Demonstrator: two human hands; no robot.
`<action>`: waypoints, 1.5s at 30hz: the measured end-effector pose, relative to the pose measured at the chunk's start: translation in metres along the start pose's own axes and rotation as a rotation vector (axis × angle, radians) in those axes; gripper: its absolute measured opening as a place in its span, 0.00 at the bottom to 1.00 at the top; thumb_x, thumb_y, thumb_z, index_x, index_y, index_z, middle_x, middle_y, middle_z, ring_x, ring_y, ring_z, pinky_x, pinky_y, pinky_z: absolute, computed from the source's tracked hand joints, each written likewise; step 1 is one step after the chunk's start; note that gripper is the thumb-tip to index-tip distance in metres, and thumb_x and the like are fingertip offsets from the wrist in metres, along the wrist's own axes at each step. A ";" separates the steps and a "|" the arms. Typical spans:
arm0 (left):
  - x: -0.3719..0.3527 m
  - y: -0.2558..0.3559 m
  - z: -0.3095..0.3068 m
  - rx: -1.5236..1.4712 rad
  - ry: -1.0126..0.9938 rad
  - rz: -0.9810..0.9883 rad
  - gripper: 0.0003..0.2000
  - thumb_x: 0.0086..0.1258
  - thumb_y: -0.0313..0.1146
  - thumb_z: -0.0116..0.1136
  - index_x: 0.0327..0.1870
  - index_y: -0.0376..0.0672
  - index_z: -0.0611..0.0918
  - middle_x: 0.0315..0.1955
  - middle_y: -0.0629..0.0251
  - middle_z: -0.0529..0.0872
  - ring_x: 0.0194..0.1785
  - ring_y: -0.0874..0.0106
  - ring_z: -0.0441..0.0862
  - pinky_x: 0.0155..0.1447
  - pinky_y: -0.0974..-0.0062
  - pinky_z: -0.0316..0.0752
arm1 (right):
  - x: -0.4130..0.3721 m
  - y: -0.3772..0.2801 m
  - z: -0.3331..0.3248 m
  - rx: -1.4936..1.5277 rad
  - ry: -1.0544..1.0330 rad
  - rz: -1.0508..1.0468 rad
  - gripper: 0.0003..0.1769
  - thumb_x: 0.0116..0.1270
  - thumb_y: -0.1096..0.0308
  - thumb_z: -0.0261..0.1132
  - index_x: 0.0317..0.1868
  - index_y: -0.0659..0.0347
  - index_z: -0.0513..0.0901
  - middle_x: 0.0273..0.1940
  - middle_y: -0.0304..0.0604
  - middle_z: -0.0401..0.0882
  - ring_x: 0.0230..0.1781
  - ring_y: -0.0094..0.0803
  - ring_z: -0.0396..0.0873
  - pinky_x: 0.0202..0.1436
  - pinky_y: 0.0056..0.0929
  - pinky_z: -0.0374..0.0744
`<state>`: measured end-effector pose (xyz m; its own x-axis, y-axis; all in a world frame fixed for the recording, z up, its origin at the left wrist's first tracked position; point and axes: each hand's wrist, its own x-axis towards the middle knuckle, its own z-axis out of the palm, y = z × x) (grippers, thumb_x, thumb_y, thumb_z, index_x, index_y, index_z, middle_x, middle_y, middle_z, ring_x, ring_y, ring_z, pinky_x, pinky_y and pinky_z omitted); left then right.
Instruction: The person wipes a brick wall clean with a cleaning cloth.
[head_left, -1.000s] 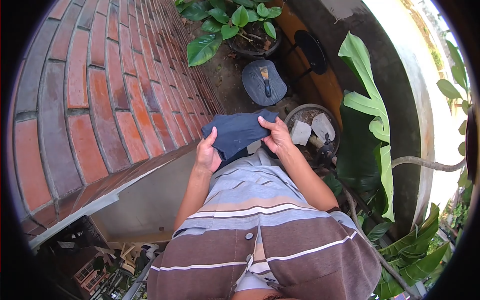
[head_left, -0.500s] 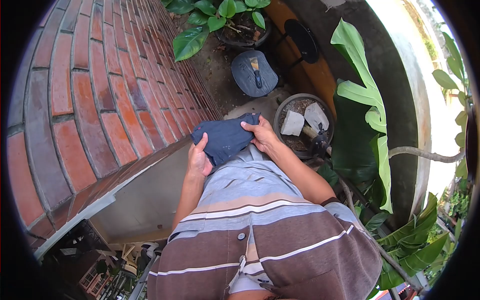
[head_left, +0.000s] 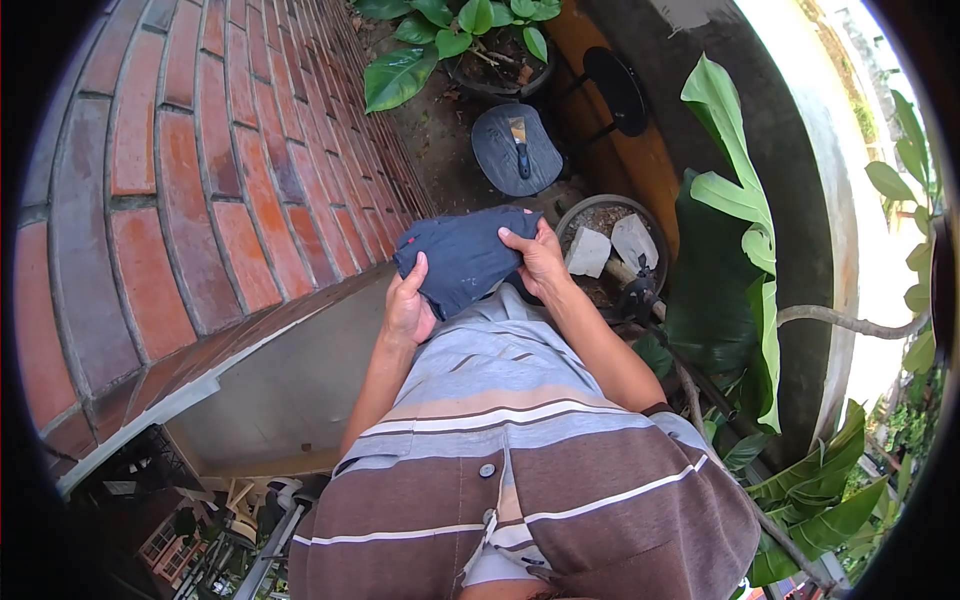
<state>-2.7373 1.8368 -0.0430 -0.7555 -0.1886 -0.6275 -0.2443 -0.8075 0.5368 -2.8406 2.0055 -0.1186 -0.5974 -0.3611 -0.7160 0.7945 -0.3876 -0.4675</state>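
A folded dark navy cloth is stretched between my two hands, in front of my striped shirt. My left hand grips its left edge, thumb on top. At the right end my right hand pinches the cloth, with the thumb over it and the other fingers underneath. Past the cloth, a putty knife with a dark handle lies on a round dark seat.
A brick wall rises at the left. Right of my right hand stands a round pot with pale stone pieces. Large leaves and a branch reach in from the right. A potted plant stands at the top.
The view has shifted slightly. Both hands still hold the cloth, which now looks a little more spread and has moved slightly to the right in view.
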 end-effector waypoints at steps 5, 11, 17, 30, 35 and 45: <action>0.004 -0.002 -0.009 -0.004 -0.016 -0.040 0.24 0.78 0.37 0.51 0.69 0.34 0.66 0.64 0.51 0.75 0.66 0.58 0.75 0.69 0.57 0.71 | 0.001 0.002 -0.003 -0.088 0.023 -0.059 0.31 0.57 0.82 0.71 0.60 0.63 0.68 0.49 0.43 0.78 0.48 0.31 0.80 0.58 0.32 0.79; 0.009 -0.006 -0.008 0.062 -0.037 -0.060 0.24 0.77 0.37 0.52 0.69 0.36 0.67 0.64 0.54 0.75 0.66 0.61 0.74 0.69 0.59 0.70 | 0.011 0.007 -0.008 -0.532 0.084 -0.449 0.35 0.59 0.79 0.70 0.66 0.64 0.66 0.49 0.47 0.80 0.48 0.37 0.81 0.56 0.32 0.79; 0.021 -0.016 0.003 -0.072 -0.100 -0.126 0.26 0.77 0.45 0.52 0.70 0.43 0.67 0.65 0.56 0.73 0.69 0.60 0.71 0.72 0.53 0.65 | -0.041 -0.016 0.040 -1.493 -0.414 -0.854 0.44 0.55 0.81 0.63 0.74 0.68 0.56 0.62 0.61 0.72 0.64 0.55 0.70 0.66 0.47 0.70; 0.025 -0.010 -0.011 -0.081 0.030 -0.018 0.23 0.74 0.32 0.53 0.67 0.34 0.69 0.61 0.54 0.78 0.64 0.60 0.77 0.72 0.57 0.68 | -0.022 -0.017 0.016 -1.051 -0.176 -0.808 0.32 0.57 0.77 0.63 0.66 0.63 0.72 0.47 0.49 0.85 0.47 0.41 0.84 0.55 0.33 0.77; 0.013 -0.019 -0.036 0.181 0.120 0.142 0.25 0.72 0.25 0.53 0.70 0.34 0.67 0.66 0.56 0.72 0.68 0.63 0.72 0.72 0.62 0.66 | 0.059 0.003 -0.062 -1.188 0.154 -0.396 0.13 0.62 0.69 0.63 0.46 0.62 0.82 0.38 0.53 0.85 0.41 0.50 0.84 0.48 0.42 0.80; -0.020 -0.037 -0.066 0.357 0.353 -0.030 0.22 0.73 0.23 0.54 0.67 0.31 0.70 0.64 0.58 0.75 0.65 0.68 0.73 0.72 0.70 0.64 | 0.229 0.028 -0.142 -1.493 0.452 -0.069 0.13 0.64 0.62 0.63 0.44 0.61 0.81 0.43 0.58 0.84 0.49 0.56 0.82 0.53 0.49 0.79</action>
<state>-2.6734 1.8342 -0.0877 -0.5084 -0.3952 -0.7651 -0.5021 -0.5858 0.6362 -2.9394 2.0326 -0.3690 -0.7726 0.0028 -0.6348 0.3162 0.8688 -0.3810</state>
